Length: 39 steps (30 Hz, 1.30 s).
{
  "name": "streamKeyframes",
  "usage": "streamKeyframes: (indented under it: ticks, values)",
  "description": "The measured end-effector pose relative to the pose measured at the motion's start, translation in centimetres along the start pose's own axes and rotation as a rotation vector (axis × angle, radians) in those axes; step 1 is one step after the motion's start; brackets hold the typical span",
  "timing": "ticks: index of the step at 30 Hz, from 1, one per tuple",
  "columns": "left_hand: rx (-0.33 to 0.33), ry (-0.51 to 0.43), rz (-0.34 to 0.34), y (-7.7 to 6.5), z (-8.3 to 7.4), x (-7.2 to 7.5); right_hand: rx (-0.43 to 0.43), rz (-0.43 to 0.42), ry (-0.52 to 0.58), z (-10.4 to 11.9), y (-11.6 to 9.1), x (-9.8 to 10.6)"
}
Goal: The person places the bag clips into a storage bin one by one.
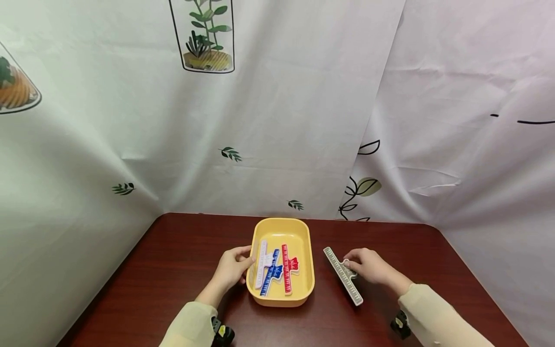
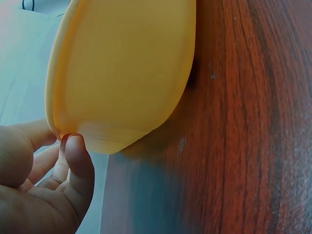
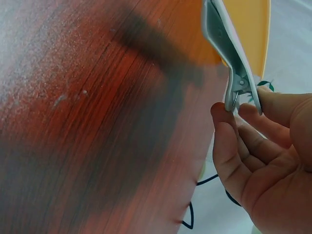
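Observation:
My left hand pinches the left rim of a yellow tray; in the left wrist view, thumb and fingers meet at the edge of its wall. Inside the tray lie a pale pink-white clip, a blue clip and a red clip, all long and ruler-marked. To the right of the tray, my right hand holds a long grey clip by its short handle, above the table. The right wrist view shows this clip edge-on, its handle ends between thumb and fingers.
A dark red wood-grain table lies beneath everything. White cloth printed with plants hangs behind it and at both sides. Each forearm wears a pale sleeve and a black wrist device.

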State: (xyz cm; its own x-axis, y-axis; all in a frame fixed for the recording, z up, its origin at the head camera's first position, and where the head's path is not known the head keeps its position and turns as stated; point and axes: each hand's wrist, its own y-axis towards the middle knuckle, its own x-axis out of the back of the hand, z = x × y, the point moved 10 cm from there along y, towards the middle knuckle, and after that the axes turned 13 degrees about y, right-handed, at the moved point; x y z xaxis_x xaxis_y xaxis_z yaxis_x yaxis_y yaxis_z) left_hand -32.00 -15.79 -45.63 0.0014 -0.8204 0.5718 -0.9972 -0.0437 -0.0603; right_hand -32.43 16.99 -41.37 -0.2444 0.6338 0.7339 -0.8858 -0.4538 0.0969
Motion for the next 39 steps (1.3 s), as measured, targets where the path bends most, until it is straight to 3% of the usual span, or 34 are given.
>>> streamKeyframes:
  ticks: [14, 30, 39]
  values:
    - [0.001, -0.004, -0.005, 0.02, -0.06, 0.11, -0.016, -0.062, 0.074, 0.29, 0.13, 0.39]
    - [-0.010, -0.008, -0.006, 0.01, -0.09, 0.07, -0.113, -0.092, 0.266, 0.17, 0.62, 0.02]
    - [-0.003, -0.010, -0.006, 0.00, -0.06, 0.11, -0.143, -0.114, 0.315, 0.09, 0.89, -0.01]
